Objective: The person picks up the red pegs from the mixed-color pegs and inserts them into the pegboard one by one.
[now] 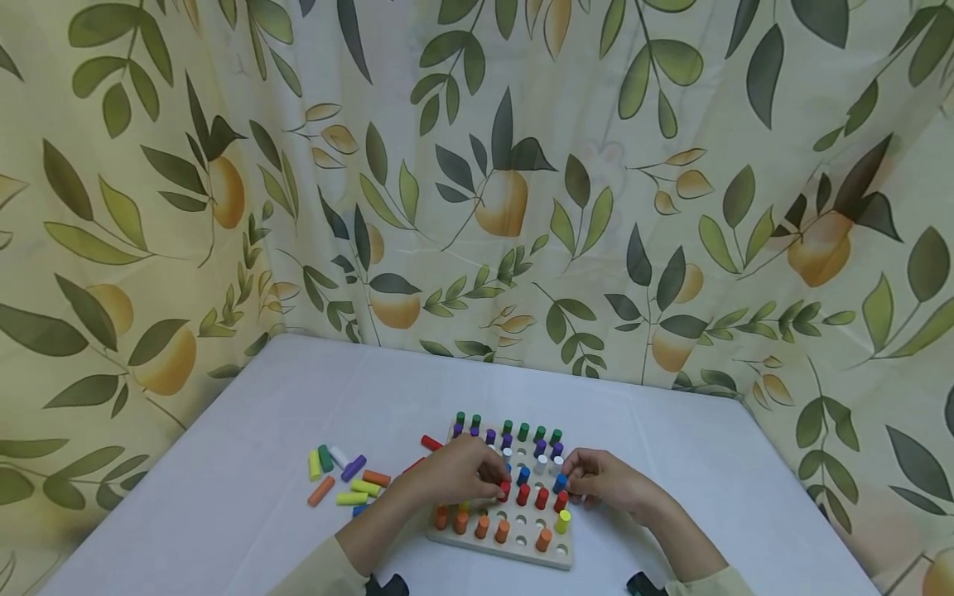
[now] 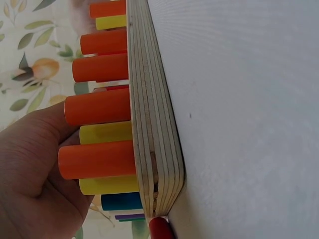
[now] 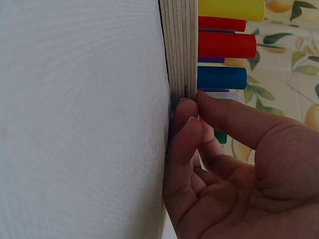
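Observation:
A wooden pegboard point(image 1: 525, 557) lies on the table with rows of green, purple, white, blue, red, yellow and orange pegs standing in it. My left hand point(image 1: 464, 470) reaches over the board's left side, its thumb and fingertips pinching a red peg point(image 1: 504, 492) in the red row. Orange pegs point(image 2: 99, 109) partly cover that hand in the left wrist view. At the board's right edge point(image 3: 182, 50), my right hand point(image 3: 229, 159) grips the wood between thumb and curled fingers, beside a blue peg point(image 3: 222, 77).
Left of the board lie loose pegs in several colours, among them an orange peg point(image 1: 320, 492), a purple peg point(image 1: 354, 468) and a yellow peg point(image 1: 352, 499). A loose red peg point(image 1: 431, 443) lies close to the board's left edge. Patterned curtains point(image 1: 477, 207) surround the white table point(image 1: 656, 430).

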A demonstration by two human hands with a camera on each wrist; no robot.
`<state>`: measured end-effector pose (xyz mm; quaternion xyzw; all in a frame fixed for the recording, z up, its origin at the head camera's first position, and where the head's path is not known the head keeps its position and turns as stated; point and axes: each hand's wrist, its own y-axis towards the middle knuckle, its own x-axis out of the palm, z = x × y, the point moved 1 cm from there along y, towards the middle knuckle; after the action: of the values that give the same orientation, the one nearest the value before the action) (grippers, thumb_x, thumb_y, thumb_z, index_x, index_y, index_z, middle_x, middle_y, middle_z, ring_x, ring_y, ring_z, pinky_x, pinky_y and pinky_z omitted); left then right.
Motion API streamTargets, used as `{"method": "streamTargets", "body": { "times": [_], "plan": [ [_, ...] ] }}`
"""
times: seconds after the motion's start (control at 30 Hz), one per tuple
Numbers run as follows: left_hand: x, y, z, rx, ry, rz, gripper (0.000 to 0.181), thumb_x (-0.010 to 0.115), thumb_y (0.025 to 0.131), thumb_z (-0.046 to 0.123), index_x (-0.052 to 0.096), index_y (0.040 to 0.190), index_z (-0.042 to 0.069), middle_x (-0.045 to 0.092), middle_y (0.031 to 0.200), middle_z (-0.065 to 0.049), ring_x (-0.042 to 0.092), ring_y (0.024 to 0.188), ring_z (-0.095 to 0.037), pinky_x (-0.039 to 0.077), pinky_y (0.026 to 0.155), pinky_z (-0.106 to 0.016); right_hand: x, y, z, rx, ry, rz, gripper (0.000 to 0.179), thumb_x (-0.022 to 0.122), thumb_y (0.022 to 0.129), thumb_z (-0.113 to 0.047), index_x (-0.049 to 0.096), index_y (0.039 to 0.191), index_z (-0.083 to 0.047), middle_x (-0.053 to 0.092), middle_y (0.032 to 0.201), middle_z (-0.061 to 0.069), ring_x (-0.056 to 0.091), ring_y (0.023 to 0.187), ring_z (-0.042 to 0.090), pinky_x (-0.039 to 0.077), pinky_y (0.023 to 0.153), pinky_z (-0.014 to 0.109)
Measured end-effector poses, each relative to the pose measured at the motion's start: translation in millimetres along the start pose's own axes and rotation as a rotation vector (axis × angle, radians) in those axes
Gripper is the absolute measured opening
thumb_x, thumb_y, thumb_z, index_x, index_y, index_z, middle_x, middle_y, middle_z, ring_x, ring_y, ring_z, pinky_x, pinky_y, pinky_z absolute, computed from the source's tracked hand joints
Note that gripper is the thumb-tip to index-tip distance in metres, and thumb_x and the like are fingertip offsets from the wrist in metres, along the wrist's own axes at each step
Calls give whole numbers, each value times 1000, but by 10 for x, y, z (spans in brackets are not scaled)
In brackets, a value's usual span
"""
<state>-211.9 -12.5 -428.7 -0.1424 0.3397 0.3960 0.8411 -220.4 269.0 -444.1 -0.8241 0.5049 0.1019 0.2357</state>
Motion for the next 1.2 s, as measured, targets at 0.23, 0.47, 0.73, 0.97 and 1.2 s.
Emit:
{"method": "streamTargets", "body": {
  "times": [0.23, 0.47, 0.73, 0.97, 1.2],
  "plan": [
    [6, 8, -21, 5, -13, -7, 12, 81, 90, 5, 81, 100, 11, 75, 91, 5, 64, 78, 1, 53, 74, -17, -2, 12, 13, 10, 2, 9, 14, 66, 96, -2, 61, 109, -2, 61, 90, 9, 59, 80, 23, 50, 68, 33],
    [7, 12, -42, 0, -33, -1, 12, 80, 90, 4, 81, 98, 12, 73, 87, 11, 65, 77, 0, 54, 74, -18, -1, 21, 21, 6, 2, 9, 14, 66, 96, -1, 61, 109, -2, 61, 90, 9, 59, 80, 23, 50, 68, 33],
    [3, 15, -18, 3, -19, -3, 13, 79, 91, 3, 81, 99, 12, 72, 87, 11, 64, 77, 0, 53, 74, -17, -6, 21, 31, 6, 5, 11, 14, 67, 96, -2, 61, 109, -2, 60, 90, 9, 58, 80, 23, 50, 68, 32],
    [-15, 4, -16, 6, 1, -14, 11, 80, 91, 5, 81, 99, 13, 74, 90, 9, 64, 79, 0, 53, 74, -17, -8, 24, 39, 7, 8, 5, 14, 67, 96, -2, 61, 109, -2, 60, 90, 9, 59, 80, 23, 50, 68, 32],
    [-103, -18, -7, -3, -20, 0, 12, 79, 91, 5, 82, 100, 13, 74, 92, 9, 64, 80, -2, 54, 74, -19, 0, 14, 23, 10, 5, 13, 14, 66, 96, -1, 61, 109, -2, 60, 90, 9, 58, 80, 23, 51, 68, 33]
  ]
}}
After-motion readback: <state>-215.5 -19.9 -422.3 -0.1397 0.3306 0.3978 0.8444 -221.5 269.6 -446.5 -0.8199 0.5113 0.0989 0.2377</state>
